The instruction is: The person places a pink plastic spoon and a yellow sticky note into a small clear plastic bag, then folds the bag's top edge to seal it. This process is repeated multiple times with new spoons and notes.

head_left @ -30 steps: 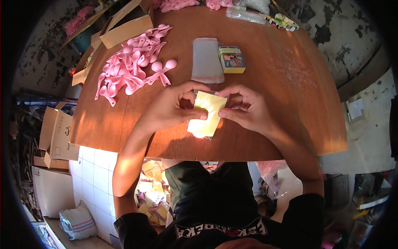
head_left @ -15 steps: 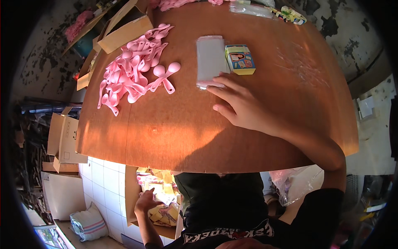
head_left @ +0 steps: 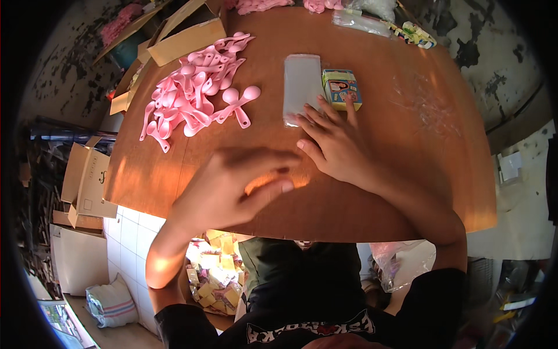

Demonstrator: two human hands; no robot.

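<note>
My right hand (head_left: 343, 142) lies with spread fingers at the near ends of two things. One is a flat stack of clear plastic bags (head_left: 301, 87); the other is a small stack of printed cards (head_left: 343, 87), blue and yellow. Its fingertips touch or hover just over them; I cannot tell which. Over the near left part of the table, my left hand (head_left: 232, 183) is raised, a bit blurred, thumb apart from the curved fingers and nothing seen between them. Left of the bags is a heap of pink plastic spoons (head_left: 195, 90), two of them crossed at its right edge.
On the wooden table (head_left: 372, 215), loose clear plastic strips (head_left: 427, 107) lie at the right. Along the far edge are more plastic bags (head_left: 360, 23) and an open cardboard box (head_left: 189, 41). Below the near edge, a box holds many small packed items (head_left: 215, 273).
My left hand has risen from beside the lower box to above the table. My right hand's fingers have spread, one now reaching the card stack. The view has shifted slightly.
</note>
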